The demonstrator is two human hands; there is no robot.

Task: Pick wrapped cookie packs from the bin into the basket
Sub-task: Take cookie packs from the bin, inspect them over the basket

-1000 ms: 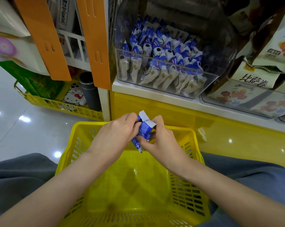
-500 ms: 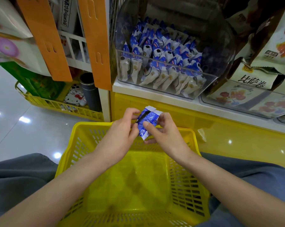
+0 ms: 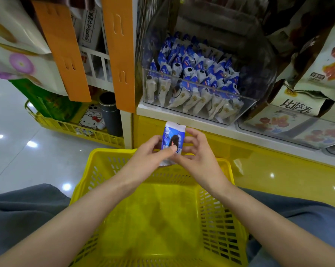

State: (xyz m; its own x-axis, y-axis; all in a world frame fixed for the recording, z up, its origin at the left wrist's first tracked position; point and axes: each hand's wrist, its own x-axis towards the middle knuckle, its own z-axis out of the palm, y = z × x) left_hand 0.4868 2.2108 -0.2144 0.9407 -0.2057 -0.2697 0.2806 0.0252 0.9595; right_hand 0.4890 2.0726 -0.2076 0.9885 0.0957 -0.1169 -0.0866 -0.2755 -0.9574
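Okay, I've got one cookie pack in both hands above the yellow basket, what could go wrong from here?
1. The cookie pack is over the far rim of the basket, not its middle. If it is let go here, it might hit the rim and fall outside, toward the shelf.
2. The left hand and right hand both hold the pack, so neither steadies the basket, which could tip.
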